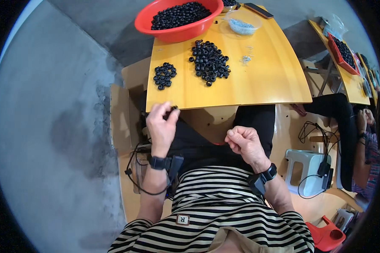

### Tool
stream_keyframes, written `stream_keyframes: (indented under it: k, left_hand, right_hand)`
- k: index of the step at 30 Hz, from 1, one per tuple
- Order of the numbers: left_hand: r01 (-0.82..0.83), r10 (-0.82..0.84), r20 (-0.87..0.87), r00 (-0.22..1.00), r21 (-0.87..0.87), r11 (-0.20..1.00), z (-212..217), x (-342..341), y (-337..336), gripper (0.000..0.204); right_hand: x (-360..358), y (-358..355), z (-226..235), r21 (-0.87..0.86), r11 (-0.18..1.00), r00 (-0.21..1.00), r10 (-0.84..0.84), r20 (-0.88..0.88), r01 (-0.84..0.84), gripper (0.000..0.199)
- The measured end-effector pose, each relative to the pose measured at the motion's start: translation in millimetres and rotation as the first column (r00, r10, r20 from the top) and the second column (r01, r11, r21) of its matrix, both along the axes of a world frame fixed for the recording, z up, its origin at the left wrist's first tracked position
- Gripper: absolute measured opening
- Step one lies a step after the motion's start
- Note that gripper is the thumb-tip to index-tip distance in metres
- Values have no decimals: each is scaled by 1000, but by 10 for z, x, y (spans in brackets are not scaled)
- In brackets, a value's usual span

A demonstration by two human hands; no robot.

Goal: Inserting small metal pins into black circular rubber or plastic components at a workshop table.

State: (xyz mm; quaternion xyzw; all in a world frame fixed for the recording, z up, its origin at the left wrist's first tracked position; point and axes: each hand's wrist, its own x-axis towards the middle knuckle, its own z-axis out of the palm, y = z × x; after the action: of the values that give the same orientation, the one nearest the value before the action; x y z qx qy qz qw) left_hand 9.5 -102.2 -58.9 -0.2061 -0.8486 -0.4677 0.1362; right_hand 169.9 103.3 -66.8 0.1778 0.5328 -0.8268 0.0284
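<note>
We see our left hand (161,122) raised just below the near edge of the yellow counter (266,80), its fingertips pinched on a small black rubber ring (173,109) that peeks out between thumb and forefinger. Our right hand (245,142) sits lower, over the lap, curled into a loose fist with thumb pressed to forefinger (what it pinches, if anything, is too small to tell). Both wrists wear black bands, with a cable looping off the left one.

On the counter lie two heaps of the same black rings: a small cluster (164,76) toward the left and a larger pile (210,62) near the middle. Beyond them stands a red basin (177,29) filled with more rings, and beside it a clear plastic bowl (242,23) holding small metal pieces, a few of which (245,59) lie scattered right of the larger pile. A dark phone (258,10) rests at the far edge. Another person sits at the far right beside a second counter.
</note>
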Motion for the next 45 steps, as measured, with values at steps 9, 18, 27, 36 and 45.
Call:
stream_keyframes:
  k: [9,18,27,36,45]
  left_hand:
    - [-109,52,-298,953,-178,978,-270,-614,-70,24]
    - [-56,25,-349,937,-81,995,-241,-335,247,20]
    - [17,-58,-303,951,-138,990,-207,-312,1005,29]
    - [-32,-21,-289,957,-175,984,-297,-381,1101,28]
    - [272,-262,-222,939,17,962,-101,48,857,22]
  right_hand:
    - [-367,183,125,492,838,960,-122,-250,235,27]
    - [-880,324,-9,748,464,880,-229,-416,475,17]
    - [-1002,391,-108,687,494,846,-300,-441,533,15]
    - [-1030,361,-148,672,462,815,-322,-481,579,13]
    - [-803,392,-21,422,857,936,-174,-307,298,23]
